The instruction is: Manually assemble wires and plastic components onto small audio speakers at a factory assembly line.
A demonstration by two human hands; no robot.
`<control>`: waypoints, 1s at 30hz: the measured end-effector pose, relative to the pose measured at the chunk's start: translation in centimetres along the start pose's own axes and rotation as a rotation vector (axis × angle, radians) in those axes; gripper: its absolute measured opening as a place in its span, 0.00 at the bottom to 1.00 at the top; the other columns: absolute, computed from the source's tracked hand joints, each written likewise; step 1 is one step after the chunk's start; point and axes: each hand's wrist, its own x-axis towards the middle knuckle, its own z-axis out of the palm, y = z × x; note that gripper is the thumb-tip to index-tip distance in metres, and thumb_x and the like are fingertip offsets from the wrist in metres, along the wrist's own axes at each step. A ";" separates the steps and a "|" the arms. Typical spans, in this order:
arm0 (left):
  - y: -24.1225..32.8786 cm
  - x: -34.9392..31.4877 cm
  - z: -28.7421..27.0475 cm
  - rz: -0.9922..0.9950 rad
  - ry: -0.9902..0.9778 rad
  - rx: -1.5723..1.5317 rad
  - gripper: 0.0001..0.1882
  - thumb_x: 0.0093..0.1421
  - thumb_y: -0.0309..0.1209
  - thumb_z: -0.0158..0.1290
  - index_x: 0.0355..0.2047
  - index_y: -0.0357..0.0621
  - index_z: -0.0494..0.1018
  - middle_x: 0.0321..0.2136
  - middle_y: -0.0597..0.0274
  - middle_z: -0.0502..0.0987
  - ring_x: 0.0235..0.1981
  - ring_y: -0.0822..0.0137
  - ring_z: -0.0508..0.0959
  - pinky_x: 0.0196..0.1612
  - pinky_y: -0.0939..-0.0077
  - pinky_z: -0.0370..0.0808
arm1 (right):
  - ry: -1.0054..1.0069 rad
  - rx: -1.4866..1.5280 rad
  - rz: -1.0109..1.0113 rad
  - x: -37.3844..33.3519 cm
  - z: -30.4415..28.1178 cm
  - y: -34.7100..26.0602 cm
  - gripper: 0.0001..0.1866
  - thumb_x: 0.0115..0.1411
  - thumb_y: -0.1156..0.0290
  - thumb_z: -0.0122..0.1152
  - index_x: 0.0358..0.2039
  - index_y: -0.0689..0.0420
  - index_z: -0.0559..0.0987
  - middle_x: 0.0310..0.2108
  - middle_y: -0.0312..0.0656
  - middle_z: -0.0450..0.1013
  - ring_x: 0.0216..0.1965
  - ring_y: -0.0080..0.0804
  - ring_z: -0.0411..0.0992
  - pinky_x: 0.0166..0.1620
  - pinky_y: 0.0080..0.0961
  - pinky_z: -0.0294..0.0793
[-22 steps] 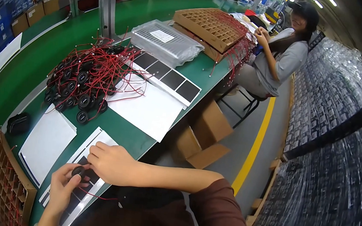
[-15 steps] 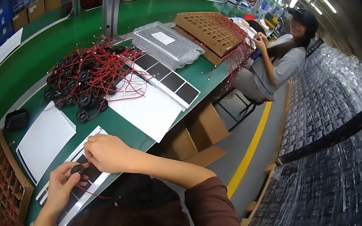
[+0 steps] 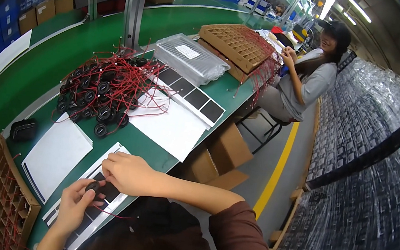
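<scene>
A small round black speaker [image 3: 93, 189] with a thin red wire sits between the thumb and fingers of my left hand [image 3: 72, 205]. Close beside it, my right hand [image 3: 128, 173] is curled with its fingertips pinched; what they hold, if anything, is hidden. Beneath both hands lies a white sheet with black squares [image 3: 118, 148]. Farther up the bench is a tangled pile of similar black speakers [image 3: 88, 96] with red wires.
White paper sheets [image 3: 57, 154] and a black case [image 3: 23, 130] lie left. Divided cardboard trays [image 3: 23, 198] stand near left and at the back [image 3: 239, 54], beside a plastic-wrapped pack [image 3: 187, 65]. A seated co-worker [image 3: 318, 70] is at right; an open carton [image 3: 229, 149] is below the bench edge.
The view has shifted slightly, so the bench appears a little lower and farther right. My hands keep nearly the same pose, with the speaker still in my left hand.
</scene>
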 end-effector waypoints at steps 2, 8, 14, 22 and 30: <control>0.0 0.0 0.1 0.001 -0.009 0.001 0.16 0.53 0.30 0.43 0.38 0.30 0.61 0.38 0.50 0.67 0.31 0.68 0.71 0.33 0.79 0.71 | 0.016 0.025 -0.019 -0.1 0.1 0.4 0.04 0.43 0.75 0.51 0.22 0.58 0.67 0.24 0.40 0.64 0.31 0.37 0.64 0.32 0.29 0.65; -0.3 -0.2 0.0 -0.006 0.001 0.011 0.15 0.54 0.29 0.42 0.39 0.30 0.60 0.39 0.51 0.67 0.32 0.69 0.71 0.34 0.79 0.71 | 0.061 0.273 0.047 -0.5 -0.5 0.7 0.04 0.46 0.74 0.51 0.23 0.59 0.67 0.23 0.42 0.65 0.29 0.36 0.66 0.31 0.27 0.65; -0.1 0.2 -1.0 -0.051 -0.013 -0.107 0.15 0.52 0.30 0.44 0.39 0.33 0.65 0.34 0.57 0.69 0.29 0.72 0.70 0.29 0.81 0.71 | 0.199 0.499 0.222 -0.5 -3.1 0.3 0.06 0.48 0.73 0.51 0.26 0.61 0.70 0.24 0.39 0.68 0.25 0.22 0.66 0.26 0.16 0.65; 7.5 -2.3 -2.0 0.165 -0.012 -0.316 0.22 0.54 0.36 0.40 0.40 0.26 0.62 0.32 0.56 0.66 0.31 0.72 0.64 0.25 0.81 0.67 | 0.238 0.722 0.051 2.8 -8.0 -5.5 0.04 0.46 0.81 0.50 0.25 0.65 0.67 0.25 0.41 0.65 0.26 0.21 0.63 0.25 0.11 0.62; 8.9 -5.1 -4.4 0.201 0.058 -0.475 0.25 0.51 0.39 0.41 0.41 0.27 0.61 0.28 0.56 0.66 0.30 0.71 0.66 0.27 0.80 0.65 | 0.071 0.626 -0.211 8.3 -7.9 -10.7 0.04 0.43 0.81 0.54 0.22 0.62 0.70 0.23 0.37 0.68 0.26 0.20 0.66 0.25 0.11 0.63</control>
